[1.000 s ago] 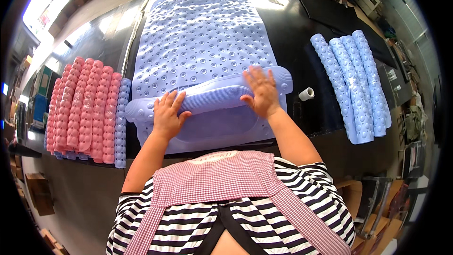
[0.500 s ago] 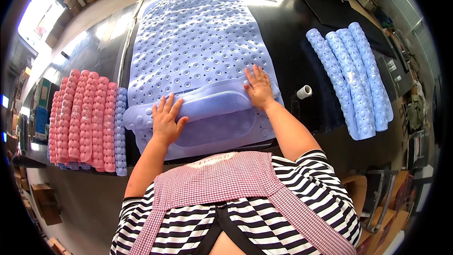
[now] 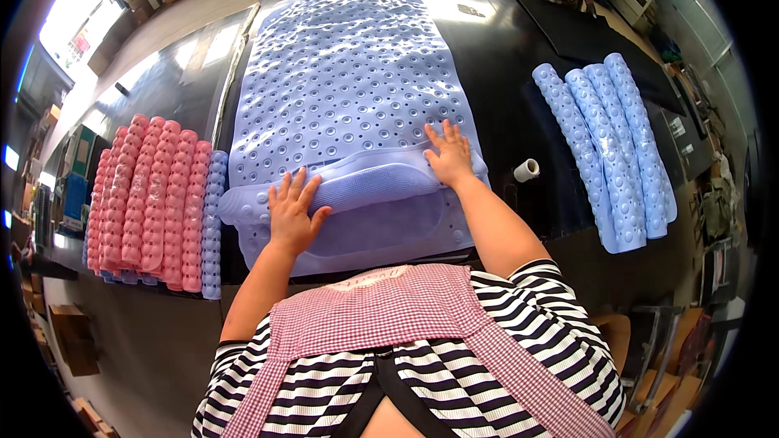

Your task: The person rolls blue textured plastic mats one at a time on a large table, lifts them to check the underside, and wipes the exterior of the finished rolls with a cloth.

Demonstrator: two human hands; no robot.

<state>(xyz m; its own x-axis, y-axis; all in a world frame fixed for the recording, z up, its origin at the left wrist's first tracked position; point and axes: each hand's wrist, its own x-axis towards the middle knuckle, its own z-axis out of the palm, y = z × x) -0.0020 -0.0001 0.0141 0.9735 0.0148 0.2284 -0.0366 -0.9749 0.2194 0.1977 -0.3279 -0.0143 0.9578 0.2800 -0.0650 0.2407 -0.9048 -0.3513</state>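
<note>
A large pale-blue rubber bath mat with rows of holes and bumps (image 3: 349, 89) lies lengthwise down the middle of the black worktable (image 3: 503, 97), its near end turned into a low roll at the near edge. The left hand (image 3: 292, 215) rests flat on that roll, fingers spread wide; the right hand (image 3: 449, 154) presses on the roll's right end, fingers splayed too (palms down, nothing pinched). Near the table's left edge sits a row of rolled pink bumpy mats (image 3: 142, 195), with one rolled pale-blue mat (image 3: 214, 219) just beside them. Toward the right edge lie four rolled pale-blue mats (image 3: 608, 142), side by side. A small white tape roll (image 3: 527, 169) stands between these and the right hand.
</note>
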